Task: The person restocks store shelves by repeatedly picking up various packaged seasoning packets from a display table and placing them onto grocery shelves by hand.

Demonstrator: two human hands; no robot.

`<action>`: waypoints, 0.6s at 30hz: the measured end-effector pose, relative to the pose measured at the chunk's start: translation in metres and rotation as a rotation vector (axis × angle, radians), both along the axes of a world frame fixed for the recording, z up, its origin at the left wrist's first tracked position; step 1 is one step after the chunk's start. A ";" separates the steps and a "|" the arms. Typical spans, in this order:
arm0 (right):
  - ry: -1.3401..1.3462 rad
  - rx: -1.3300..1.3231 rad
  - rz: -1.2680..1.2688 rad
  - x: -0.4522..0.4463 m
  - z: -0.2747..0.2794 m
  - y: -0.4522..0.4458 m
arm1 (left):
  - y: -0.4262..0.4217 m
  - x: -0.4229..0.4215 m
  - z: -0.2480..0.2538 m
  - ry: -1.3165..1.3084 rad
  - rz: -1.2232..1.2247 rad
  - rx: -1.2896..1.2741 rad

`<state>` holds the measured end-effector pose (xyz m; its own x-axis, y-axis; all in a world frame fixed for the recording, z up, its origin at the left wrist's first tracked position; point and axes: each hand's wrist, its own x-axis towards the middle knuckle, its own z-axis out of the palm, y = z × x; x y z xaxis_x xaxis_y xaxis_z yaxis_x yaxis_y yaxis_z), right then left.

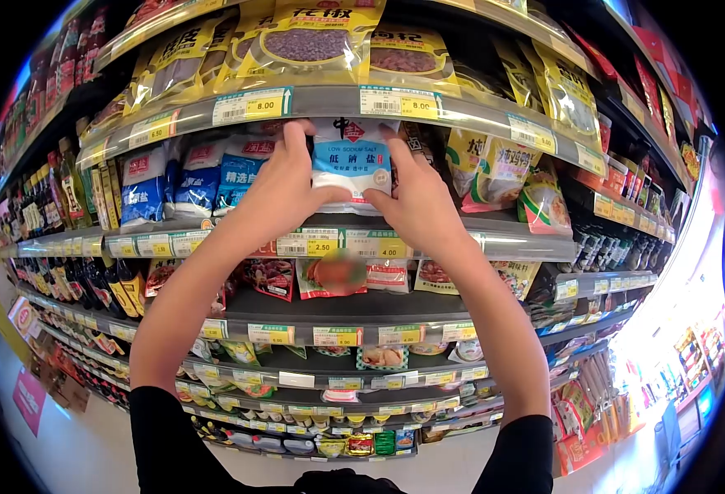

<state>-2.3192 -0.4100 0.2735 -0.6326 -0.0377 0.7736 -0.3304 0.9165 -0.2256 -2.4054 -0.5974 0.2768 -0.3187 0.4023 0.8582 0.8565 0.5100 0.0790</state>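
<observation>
Both arms reach forward to a white and blue bag of low sodium salt [351,165] on the second shelf from the top. My left hand [290,177] grips the bag's left side, thumb along its lower front and fingers bent round its upper edge. On the opposite side my right hand [410,177] holds it the same way. The bag stands upright, its printed front facing me. Blue salt bags [198,177] sit to the left of it. Yellow and green seasoning packets [498,169] are on its right.
Just above the bag runs a shelf edge with price labels [255,104], carrying yellow spice bags [305,45]. Below is another label strip [321,244] over red seasoning packets [268,277]. Dark sauce bottles [45,198] line the left shelves. Hanging goods [580,412] are at lower right.
</observation>
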 end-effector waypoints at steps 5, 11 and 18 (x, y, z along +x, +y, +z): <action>-0.045 0.051 -0.001 0.000 0.001 -0.004 | -0.007 -0.004 0.007 -0.165 -0.126 -0.187; -0.126 0.069 -0.040 0.001 0.011 -0.012 | -0.014 0.003 0.017 -0.293 -0.113 -0.273; -0.085 0.082 0.005 -0.001 0.002 -0.012 | -0.017 0.000 0.008 -0.265 -0.150 -0.275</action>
